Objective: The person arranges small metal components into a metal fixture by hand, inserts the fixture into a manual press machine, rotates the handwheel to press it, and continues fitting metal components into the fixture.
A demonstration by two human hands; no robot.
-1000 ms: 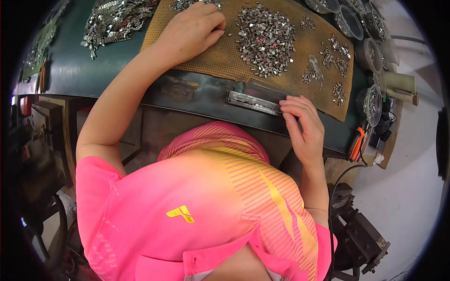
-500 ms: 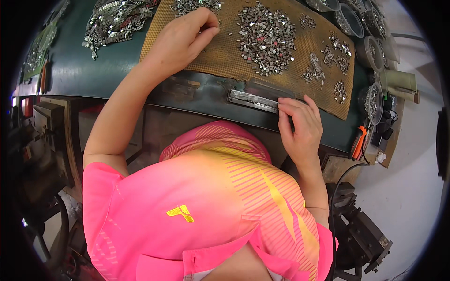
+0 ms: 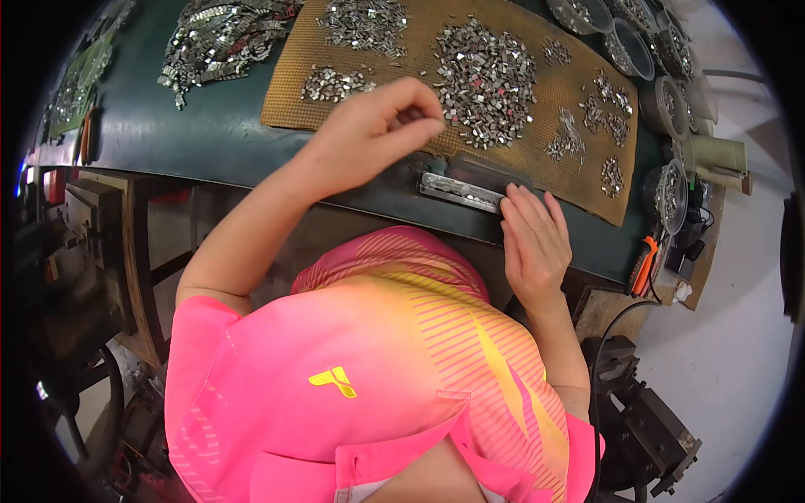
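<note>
My left hand hangs over the near edge of a brown textured mat, thumb and forefinger pinched together. Whatever lies between those fingertips is too small to make out. Just right of it and nearer to me, a narrow metal channel-shaped jig lies along the table edge, with small shiny pieces in its slot. The fingers of my right hand are stretched out, their tips touching the jig's right end. Beyond both hands spreads a large pile of small metal links.
Smaller heaps of metal parts and pins dot the mat. Linked metal bands lie on the green table at the far left. Plastic tubs of parts line the right side, near orange-handled pliers.
My left hand has come from the far-left heaps toward the jig, rightward and nearer, still pinched. My right hand stays at the jig's end, its fingers straighter. The whole view has shifted slightly.
</note>
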